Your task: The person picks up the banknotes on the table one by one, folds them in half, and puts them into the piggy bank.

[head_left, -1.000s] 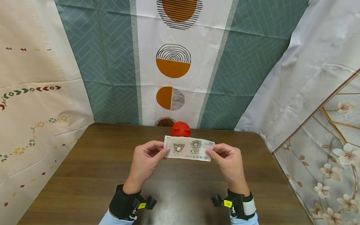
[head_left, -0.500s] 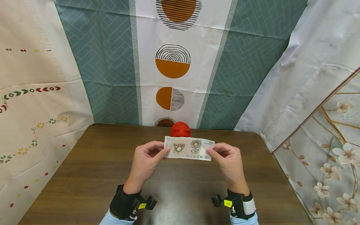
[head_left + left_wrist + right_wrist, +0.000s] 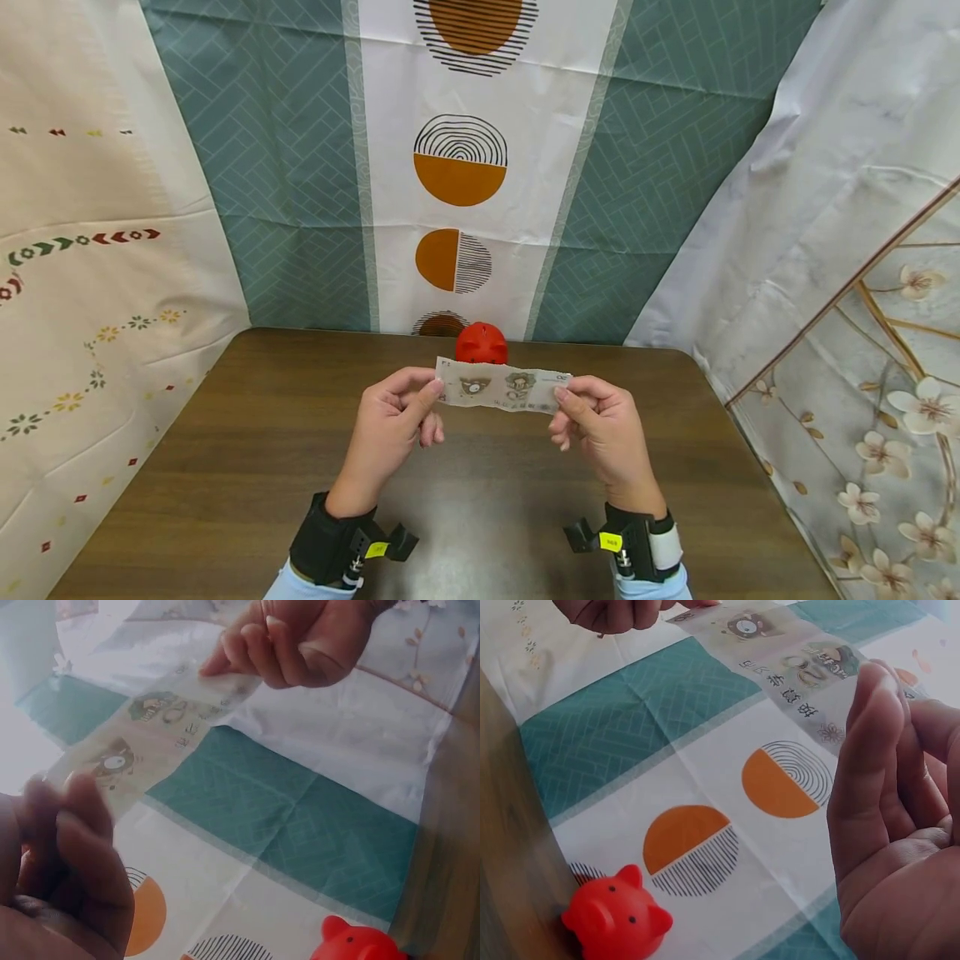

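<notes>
A play banknote (image 3: pixel 498 386), pale with printed cartoon figures and the number 20, is stretched between both hands above the table. My left hand (image 3: pixel 393 429) pinches its left end between thumb and index finger. At the right end, the thumb and index finger of my right hand (image 3: pixel 600 433) pinch it too. Behind the note, at the table's far side, stands a red piggy bank (image 3: pixel 481 342) with a slot on top. The note hides its lower part in the head view; its snout and ears (image 3: pixel 617 915) show in the right wrist view.
The brown wooden table (image 3: pixel 480 483) reaches back to a hanging cloth (image 3: pixel 300 167) with green panels and orange circles. Patterned cloths hang at the left and the right (image 3: pixel 825 292). Each wrist wears a black strap with a camera (image 3: pixel 337 542).
Both hands have tilted the banknote so that it looks narrower in the head view, its lower edge now higher. The other fingers have come into sight below it. The piggy bank has not moved.
</notes>
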### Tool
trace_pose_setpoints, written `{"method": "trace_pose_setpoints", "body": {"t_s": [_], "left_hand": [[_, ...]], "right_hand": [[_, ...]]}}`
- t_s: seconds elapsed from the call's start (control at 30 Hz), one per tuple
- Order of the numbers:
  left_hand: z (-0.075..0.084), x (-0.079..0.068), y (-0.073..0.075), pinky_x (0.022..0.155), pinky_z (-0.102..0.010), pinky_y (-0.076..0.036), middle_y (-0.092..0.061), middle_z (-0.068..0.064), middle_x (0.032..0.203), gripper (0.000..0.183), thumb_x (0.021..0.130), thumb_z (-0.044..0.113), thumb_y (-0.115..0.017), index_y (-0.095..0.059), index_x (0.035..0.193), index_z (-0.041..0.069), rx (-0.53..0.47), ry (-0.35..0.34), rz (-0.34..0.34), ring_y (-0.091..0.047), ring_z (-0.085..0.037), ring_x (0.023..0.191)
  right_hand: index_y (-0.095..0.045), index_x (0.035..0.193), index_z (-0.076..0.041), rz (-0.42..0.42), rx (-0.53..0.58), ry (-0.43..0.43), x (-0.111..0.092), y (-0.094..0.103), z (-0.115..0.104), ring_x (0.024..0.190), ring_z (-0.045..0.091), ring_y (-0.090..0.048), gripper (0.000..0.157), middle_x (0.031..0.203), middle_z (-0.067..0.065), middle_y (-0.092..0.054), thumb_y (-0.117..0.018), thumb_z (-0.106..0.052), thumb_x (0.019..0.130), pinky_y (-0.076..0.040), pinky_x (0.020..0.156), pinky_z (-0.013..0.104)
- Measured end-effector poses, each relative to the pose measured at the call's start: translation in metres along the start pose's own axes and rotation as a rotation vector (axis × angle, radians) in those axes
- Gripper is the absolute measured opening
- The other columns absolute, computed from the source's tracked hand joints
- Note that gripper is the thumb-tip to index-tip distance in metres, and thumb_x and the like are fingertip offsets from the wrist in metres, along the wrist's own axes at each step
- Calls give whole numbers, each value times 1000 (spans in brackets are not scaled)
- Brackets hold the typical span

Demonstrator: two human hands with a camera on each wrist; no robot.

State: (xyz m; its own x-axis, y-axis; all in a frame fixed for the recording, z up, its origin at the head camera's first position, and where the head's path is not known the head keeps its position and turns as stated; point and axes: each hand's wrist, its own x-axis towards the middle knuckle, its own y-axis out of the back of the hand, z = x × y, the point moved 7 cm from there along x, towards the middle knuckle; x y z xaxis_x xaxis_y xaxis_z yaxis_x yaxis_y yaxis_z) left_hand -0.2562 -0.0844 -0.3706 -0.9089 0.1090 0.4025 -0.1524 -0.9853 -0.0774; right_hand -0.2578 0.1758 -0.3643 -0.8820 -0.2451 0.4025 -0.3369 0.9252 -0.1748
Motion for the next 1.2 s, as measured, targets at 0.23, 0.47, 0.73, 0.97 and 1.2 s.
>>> {"method": "trace_pose_setpoints", "body": {"t_s": [0.23,0.47,0.73,0.97,1.2], "left_hand": [[0,0,-5,50,-28,-53,-80,0,93,14,103,7,-59,-64,112,-3,-43,-24,-72,-76,-19,74],[10,-6,-4,49,-32,-51,-71,-5,74,12,102,2,-57,-68,105,-2,10,-123,-18,-64,-20,57],[14,-8,-5,56,-30,-59,-76,-7,98,26,90,-7,-71,-68,115,-2,8,-160,17,-64,-20,63],[8,-4,0,64,-30,-61,-76,-23,97,43,90,-2,-74,-62,130,3,56,-80,94,-68,-20,60],[2,-4,5,72,-32,-62,-76,-24,99,21,88,1,-78,-74,108,-5,27,22,162,-76,-18,71]], "right_hand": [[-75,108,-7,-64,138,10,2,-6,-1,80,18,-79,29,94,7,-80,-50,6,103,-63,73,33],[-79,103,-8,-22,116,21,1,-6,-5,87,19,-78,36,100,4,-78,-43,-6,109,-63,78,35],[-78,103,-4,152,-125,-9,-2,4,-4,71,11,-63,20,87,-1,-77,-70,9,91,-55,64,19],[-58,139,0,165,-137,-48,-2,5,-5,75,11,-65,53,86,-3,-78,-71,11,88,-55,67,17],[-70,109,8,194,-229,-74,-3,7,-2,81,14,-72,22,87,-2,-79,-73,9,88,-61,75,25]]}}
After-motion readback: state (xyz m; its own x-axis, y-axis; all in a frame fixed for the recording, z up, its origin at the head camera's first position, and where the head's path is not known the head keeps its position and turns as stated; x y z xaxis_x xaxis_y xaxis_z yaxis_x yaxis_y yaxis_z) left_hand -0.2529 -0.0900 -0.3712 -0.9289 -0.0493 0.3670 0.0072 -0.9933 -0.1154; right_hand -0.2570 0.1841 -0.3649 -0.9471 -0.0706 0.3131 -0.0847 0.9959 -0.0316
